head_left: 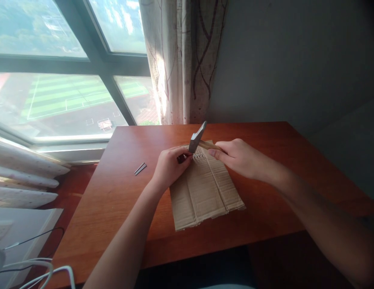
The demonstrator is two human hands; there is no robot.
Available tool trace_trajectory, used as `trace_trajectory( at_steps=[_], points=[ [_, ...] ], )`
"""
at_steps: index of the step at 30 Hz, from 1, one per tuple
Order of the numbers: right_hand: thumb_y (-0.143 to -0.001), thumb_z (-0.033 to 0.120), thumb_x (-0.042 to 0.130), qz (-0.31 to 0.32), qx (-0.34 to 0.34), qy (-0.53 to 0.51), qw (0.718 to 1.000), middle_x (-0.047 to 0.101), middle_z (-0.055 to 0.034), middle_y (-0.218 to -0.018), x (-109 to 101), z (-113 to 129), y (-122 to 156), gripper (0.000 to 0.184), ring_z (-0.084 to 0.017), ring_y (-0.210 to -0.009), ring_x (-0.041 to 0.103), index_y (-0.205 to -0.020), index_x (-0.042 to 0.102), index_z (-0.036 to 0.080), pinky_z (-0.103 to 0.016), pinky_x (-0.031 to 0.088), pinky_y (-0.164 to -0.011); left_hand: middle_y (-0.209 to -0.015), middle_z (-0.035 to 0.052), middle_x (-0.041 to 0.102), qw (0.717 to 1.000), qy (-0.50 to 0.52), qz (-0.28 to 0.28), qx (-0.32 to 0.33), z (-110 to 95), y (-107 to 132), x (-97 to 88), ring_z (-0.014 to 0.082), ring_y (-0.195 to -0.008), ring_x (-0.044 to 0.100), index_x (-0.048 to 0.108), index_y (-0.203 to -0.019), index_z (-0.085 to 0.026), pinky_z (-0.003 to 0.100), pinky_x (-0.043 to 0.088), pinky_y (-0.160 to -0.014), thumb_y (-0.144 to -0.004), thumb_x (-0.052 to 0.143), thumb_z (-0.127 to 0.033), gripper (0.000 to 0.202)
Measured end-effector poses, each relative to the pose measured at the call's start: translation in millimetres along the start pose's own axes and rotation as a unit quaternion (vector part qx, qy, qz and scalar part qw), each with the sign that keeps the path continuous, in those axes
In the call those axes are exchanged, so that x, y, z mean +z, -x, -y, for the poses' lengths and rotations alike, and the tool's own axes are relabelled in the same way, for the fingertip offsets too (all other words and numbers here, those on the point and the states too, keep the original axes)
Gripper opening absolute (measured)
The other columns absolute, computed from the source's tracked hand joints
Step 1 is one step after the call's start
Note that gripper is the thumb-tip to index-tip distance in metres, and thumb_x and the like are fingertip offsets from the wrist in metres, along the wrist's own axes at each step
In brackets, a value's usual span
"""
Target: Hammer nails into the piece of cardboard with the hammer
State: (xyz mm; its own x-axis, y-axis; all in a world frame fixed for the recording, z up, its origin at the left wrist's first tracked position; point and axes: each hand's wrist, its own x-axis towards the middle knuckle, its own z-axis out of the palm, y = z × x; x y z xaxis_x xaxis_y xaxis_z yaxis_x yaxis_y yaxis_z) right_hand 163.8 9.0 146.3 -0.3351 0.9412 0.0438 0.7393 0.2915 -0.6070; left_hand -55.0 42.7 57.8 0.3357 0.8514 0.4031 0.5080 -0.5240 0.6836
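Observation:
My right hand (231, 154) is wrapped round the wooden handle of a hammer (198, 136). Its metal head is tilted and sits right above the fingertips of my left hand (171, 164). Those left fingers are pinched together at the far left part of a piece of corrugated cardboard (205, 188); whatever they hold is too small and hidden to make out. Small dark holes (199, 153) dot the cardboard beside the fingertips. Several loose nails (140, 168) lie together on the table, left of my left hand.
The cardboard lies on a reddish-brown wooden table (114, 204). Beyond the far edge hang patterned curtains (177, 60), with a window (63, 96) at the left and a grey wall (283, 60) at the right. White cables (58, 268) run by the near left corner.

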Motion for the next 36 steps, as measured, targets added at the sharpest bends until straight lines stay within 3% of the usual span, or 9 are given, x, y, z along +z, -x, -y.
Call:
trace_trajectory(
  at_steps=[12,20,26,31,36],
  points=[
    [-0.098,0.055,0.043,0.054,0.029,0.022,0.998,0.058,-0.0004,-0.069,-5,5,1,0.046,-0.013,-0.064,0.050,-0.070,0.053,0.019,-0.028,0.030,-0.058,-0.083,0.0005,0.071,1.000,0.007,0.002,0.014,4,2,2.0,0.0108,-0.065,0.057,0.073,-0.092,-0.019,0.022,0.045,-0.063,-0.084,0.062,-0.015,0.015],
    [-0.098,0.054,0.042,0.000,0.029,0.045,0.999,0.046,0.0029,-0.058,-7,4,3,0.047,-0.011,-0.054,0.040,-0.065,0.042,0.020,-0.029,0.024,-0.055,-0.088,0.0036,0.073,1.000,0.016,0.000,0.005,6,1,3.4,0.0143,-0.072,0.063,0.073,-0.086,-0.019,0.026,0.049,-0.068,-0.085,0.063,-0.020,0.010],
    [-0.098,0.050,0.044,0.042,0.026,0.035,0.998,0.051,0.0015,-0.063,-3,4,1,0.044,-0.012,-0.059,0.044,-0.066,0.046,0.020,-0.029,0.027,-0.056,-0.089,0.0022,0.073,1.000,-0.002,0.007,-0.002,3,1,2.6,0.0138,-0.070,0.062,0.074,-0.084,-0.019,0.026,0.048,-0.067,-0.084,0.064,-0.017,0.010],
    [-0.097,0.053,0.044,0.019,0.037,0.037,0.998,0.048,0.0023,-0.060,-2,2,1,0.047,-0.011,-0.056,0.041,-0.064,0.042,0.020,-0.029,0.026,-0.056,-0.088,0.0019,0.072,1.000,0.000,0.007,0.001,4,1,3.2,0.0127,-0.069,0.062,0.074,-0.086,-0.020,0.025,0.048,-0.067,-0.084,0.064,-0.017,0.010],
    [-0.098,0.051,0.044,0.051,0.040,0.029,0.997,0.054,0.0008,-0.066,3,1,1,0.044,-0.013,-0.061,0.047,-0.067,0.048,0.020,-0.028,0.029,-0.058,-0.089,0.0027,0.070,1.000,-0.010,0.012,0.000,5,2,3.9,0.0136,-0.073,0.062,0.073,-0.082,-0.019,0.025,0.048,-0.067,-0.083,0.065,-0.017,0.008]
  ],
)
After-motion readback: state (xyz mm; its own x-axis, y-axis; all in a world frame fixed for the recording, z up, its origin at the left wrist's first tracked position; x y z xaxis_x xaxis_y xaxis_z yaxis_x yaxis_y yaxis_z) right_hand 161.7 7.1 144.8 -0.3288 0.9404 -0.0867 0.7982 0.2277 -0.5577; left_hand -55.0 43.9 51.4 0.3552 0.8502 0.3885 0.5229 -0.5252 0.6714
